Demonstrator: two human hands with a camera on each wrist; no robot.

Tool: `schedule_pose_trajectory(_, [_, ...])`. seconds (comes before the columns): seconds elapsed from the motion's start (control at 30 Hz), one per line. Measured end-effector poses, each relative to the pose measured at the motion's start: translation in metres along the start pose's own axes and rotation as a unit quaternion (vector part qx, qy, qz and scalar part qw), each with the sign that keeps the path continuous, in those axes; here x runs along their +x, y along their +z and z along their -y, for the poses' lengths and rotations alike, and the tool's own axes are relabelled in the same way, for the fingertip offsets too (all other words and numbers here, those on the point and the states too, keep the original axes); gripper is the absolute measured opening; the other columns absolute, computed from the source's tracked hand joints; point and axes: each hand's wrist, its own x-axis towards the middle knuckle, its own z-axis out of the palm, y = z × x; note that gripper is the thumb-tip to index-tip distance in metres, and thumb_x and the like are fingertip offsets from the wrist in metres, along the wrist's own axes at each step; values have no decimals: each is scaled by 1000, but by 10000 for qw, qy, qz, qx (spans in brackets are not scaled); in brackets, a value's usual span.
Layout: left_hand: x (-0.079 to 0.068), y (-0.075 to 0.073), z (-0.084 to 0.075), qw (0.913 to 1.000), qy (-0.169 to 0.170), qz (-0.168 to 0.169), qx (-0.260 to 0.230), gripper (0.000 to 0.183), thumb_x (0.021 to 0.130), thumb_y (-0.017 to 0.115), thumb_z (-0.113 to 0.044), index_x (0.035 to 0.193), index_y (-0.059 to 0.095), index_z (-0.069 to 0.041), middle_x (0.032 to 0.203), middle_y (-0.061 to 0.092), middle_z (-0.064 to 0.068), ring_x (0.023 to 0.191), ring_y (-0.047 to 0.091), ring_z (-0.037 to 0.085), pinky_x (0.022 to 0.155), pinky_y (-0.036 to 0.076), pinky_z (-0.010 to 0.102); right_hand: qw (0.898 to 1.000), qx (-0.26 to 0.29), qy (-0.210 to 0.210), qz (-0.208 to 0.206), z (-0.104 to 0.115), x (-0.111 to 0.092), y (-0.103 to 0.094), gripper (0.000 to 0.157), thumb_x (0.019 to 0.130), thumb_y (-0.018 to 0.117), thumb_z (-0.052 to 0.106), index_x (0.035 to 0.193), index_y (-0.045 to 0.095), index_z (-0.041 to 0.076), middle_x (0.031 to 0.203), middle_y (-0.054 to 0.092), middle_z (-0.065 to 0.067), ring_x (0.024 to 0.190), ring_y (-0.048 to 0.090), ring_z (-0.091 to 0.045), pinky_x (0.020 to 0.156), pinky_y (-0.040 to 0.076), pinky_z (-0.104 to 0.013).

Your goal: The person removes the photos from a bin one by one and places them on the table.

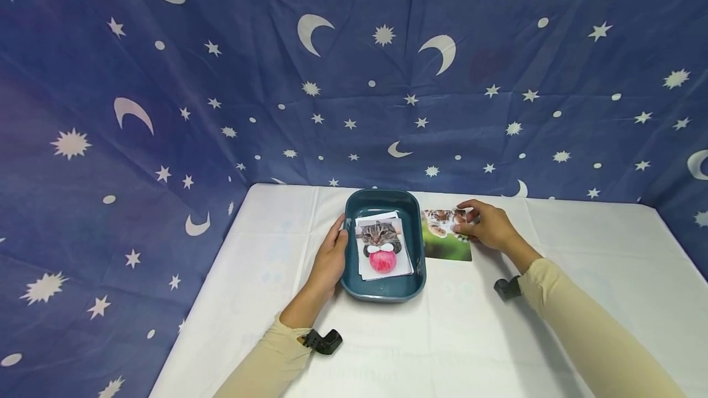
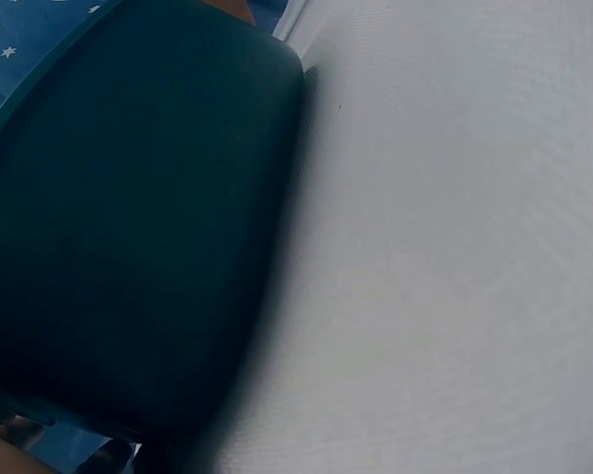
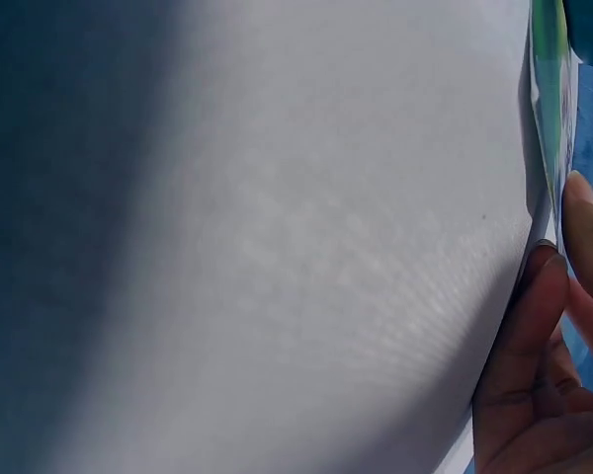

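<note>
Right hand (image 1: 488, 226)'s got the tiger photo (image 1: 447, 249) pinched by its right edge, thumb and finger, and that photo's just right of the blue tub (image 1: 381, 295) on the white tabletop (image 1: 265, 275). Left hand (image 1: 329, 258)'s holding the tub's left side. Inside there's a small pile of photos, cat photo (image 1: 378, 233) on top.

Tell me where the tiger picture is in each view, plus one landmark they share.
Head: tiger picture right of centre, beside the tray.
Left wrist: not in view.
Right wrist: tiger picture at the upper right edge, nearly edge-on, pinched by the right hand.
Shared landmark: the white tablecloth.
</note>
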Motion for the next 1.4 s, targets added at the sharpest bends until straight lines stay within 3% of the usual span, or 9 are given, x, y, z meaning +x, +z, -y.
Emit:
schedule_pose_trajectory(0.17, [1, 0, -1, 10000, 9, -11, 18, 48, 111, 42, -35, 159, 37, -35, 166, 35, 0, 156, 23, 29, 126, 18, 57, 9998, -96, 132, 60, 2, 1, -2, 55, 88, 82, 29, 134, 62, 7, 106, 66, -14, 80, 62, -21, 68, 53, -31])
schedule_pose_trajectory(0.4, [0, 2, -1, 10000, 0, -23, 33, 48, 111, 42, -35, 159, 37, -36, 165, 36, -1, 156, 24, 29, 126, 19, 57, 9991, -390, 36, -131, 7, -2, -8, 55, 88, 82, 32, 132, 63, 4, 99, 68, -12, 90, 60, -29, 83, 47, -45])
schedule_pose_trajectory(0.53, [1, 2, -2, 10000, 55, -12, 44, 48, 111, 42, -36, 159, 37, -37, 165, 37, 0, 156, 25, 30, 126, 19, 57, 9990, -367, -26, -250, 16, -1, -16, 52, 90, 79, 31, 132, 64, 4, 96, 70, -10, 89, 61, -28, 80, 47, -41])
schedule_pose_trajectory(0.73, [0, 0, -4, 9999, -10, -30, 110, 48, 111, 42, -37, 159, 36, -37, 166, 36, -1, 156, 24, 29, 126, 19, 57, 9975, 687, -15, 145, 48, 2, -23, 56, 92, 77, 43, 135, 63, 9, 103, 69, -11, 86, 68, -27, 69, 54, -31])
schedule_pose_trajectory(0.87, [-1, -1, -4, 10000, -50, -23, 80, 48, 111, 42, -36, 159, 36, -37, 166, 35, -1, 157, 23, 28, 127, 18, 56, 9861, 1539, -139, 606, 77, 9, -27, 53, 91, 78, 43, 133, 65, 13, 107, 65, -12, 76, 64, -25, 58, 52, -32])
schedule_pose_trajectory(1.0, [0, -2, -4, 10000, -24, -18, 82, 48, 111, 42, -37, 159, 36, -37, 166, 35, 0, 156, 24, 29, 126, 19, 57, 9750, 1924, -322, 1067, 109, 17, -27, 52, 91, 78, 41, 134, 64, 16, 111, 63, -10, 74, 58, -23, 49, 44, -31])
schedule_pose_trajectory(1.17, [1, -3, -3, 10000, 7, -21, 73, 49, 111, 42, -35, 159, 36, -36, 165, 36, 1, 156, 24, 30, 126, 19, 57, 9630, 2110, -705, 1520, 148, 31, -12, 53, 90, 80, 35, 135, 65, 13, 117, 65, -9, 99, 64, -28, 81, 59, -36])
schedule_pose_trajectory(1.27, [1, -3, -2, 10000, 13, -11, 42, 48, 111, 42, -35, 159, 37, -34, 165, 37, 2, 155, 26, 29, 126, 19, 56, 9557, 2180, -798, 1810, 165, 41, 0, 53, 90, 81, 33, 135, 66, 11, 120, 67, -9, 108, 64, -27, 97, 55, -42])
schedule_pose_trajectory(1.4, [1, 0, -2, 10000, 51, 63, 28, 48, 111, 42, -36, 159, 37, -35, 164, 38, 3, 155, 27, 30, 126, 19, 57, 9523, 2106, -808, 2054, 178, 51, 15, 49, 91, 80, 30, 134, 67, 10, 122, 68, -8, 115, 62, -25, 103, 51, -43])
